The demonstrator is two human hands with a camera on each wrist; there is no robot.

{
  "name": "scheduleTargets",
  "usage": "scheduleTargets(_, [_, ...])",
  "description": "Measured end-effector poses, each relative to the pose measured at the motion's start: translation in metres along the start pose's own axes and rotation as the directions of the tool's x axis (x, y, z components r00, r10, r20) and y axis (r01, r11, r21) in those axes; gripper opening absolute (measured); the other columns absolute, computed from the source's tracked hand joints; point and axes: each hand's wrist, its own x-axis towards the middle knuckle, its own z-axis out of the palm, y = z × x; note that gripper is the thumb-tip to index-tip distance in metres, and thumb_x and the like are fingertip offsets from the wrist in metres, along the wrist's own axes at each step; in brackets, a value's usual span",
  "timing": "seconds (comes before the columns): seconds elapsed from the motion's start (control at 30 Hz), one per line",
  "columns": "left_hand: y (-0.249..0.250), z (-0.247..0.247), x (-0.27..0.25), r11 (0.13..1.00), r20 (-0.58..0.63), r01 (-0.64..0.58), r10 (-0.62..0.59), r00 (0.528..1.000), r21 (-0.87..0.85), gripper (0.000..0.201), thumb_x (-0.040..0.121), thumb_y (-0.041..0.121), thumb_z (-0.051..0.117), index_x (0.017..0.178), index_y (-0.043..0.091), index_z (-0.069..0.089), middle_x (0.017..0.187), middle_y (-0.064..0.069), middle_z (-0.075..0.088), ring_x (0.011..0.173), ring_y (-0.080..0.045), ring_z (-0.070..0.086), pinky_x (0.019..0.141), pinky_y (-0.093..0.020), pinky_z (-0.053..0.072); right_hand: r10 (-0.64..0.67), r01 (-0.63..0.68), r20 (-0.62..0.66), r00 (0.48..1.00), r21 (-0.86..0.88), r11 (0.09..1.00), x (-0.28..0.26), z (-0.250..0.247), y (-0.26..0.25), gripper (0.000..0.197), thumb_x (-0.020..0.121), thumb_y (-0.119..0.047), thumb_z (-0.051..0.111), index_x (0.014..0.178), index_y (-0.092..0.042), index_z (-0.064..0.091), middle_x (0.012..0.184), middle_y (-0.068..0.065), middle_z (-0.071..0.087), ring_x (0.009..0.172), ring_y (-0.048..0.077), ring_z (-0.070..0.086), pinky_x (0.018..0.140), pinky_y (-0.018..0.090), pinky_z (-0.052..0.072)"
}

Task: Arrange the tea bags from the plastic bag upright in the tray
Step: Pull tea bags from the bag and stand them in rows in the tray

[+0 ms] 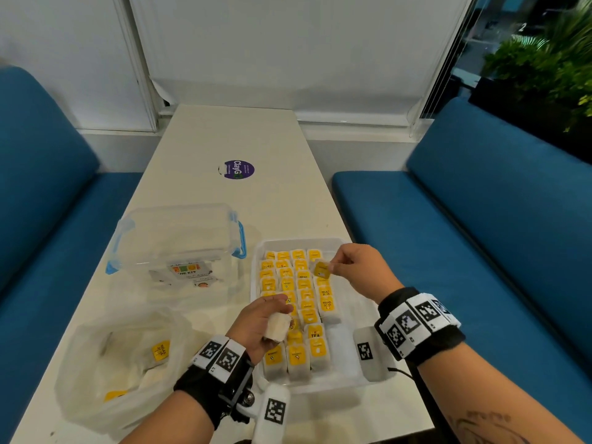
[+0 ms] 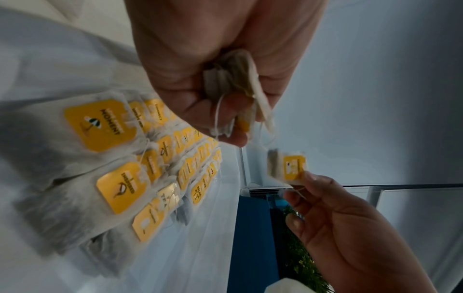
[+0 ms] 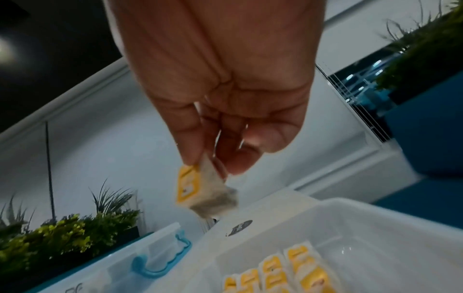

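A white tray [image 1: 349, 384] on the table holds several rows of tea bags [image 1: 301, 296] with yellow tags. My right hand [image 1: 355, 267] hovers over the tray's far right part and pinches a single tea bag [image 1: 321, 270] [image 3: 200, 190] by its top, so it hangs above the rows. My left hand [image 1: 259, 322] is over the tray's left side and grips a bunch of tea bags [image 1: 278, 328] [image 2: 233, 83] with strings dangling. The plastic bag [image 1: 121, 370] lies at the near left with a few tea bags inside.
A clear lidded box [image 1: 179, 248] with blue clips stands left of the tray. A purple round sticker [image 1: 238, 169] lies farther up the white table [image 1: 230, 136]. Blue benches [image 1: 480, 238] flank the table. The tray's right column is bare.
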Motion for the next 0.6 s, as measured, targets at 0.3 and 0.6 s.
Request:
scheduleTargets(0.3, [-0.001, 0.0, 0.003, 1.0, -0.004, 0.0, 0.0, 1.0, -0.009, 0.012, 0.087, 0.011, 0.058, 0.097, 0.015, 0.062, 0.079, -0.003, 0.067, 0.051, -0.012, 0.062, 0.038, -0.016, 0.039, 0.301, -0.159, 0.291, 0.908, -0.424, 0.892, 0.003, 0.015, 0.028, 0.026, 0.091, -0.004, 0.042, 0.07, -0.018, 0.044, 0.064, -0.001, 0.055, 0.052, 0.009, 0.049, 0.047, 0.018, 0.037])
scheduleTargets(0.6, [-0.005, -0.002, 0.008, 1.0, -0.014, 0.007, -0.007, 1.0, 0.002, 0.011, 0.088, 0.014, 0.058, 0.097, 0.017, 0.062, 0.077, 0.0, 0.069, 0.063, -0.017, 0.059, 0.041, -0.014, 0.038, 0.454, -0.141, 0.408, 0.792, -0.601, 0.786, 0.01, 0.024, 0.034, 0.019, 0.09, -0.004, 0.052, 0.075, -0.014, 0.051, 0.08, 0.004, 0.065, 0.052, 0.005, 0.051, 0.031, 0.009, 0.036])
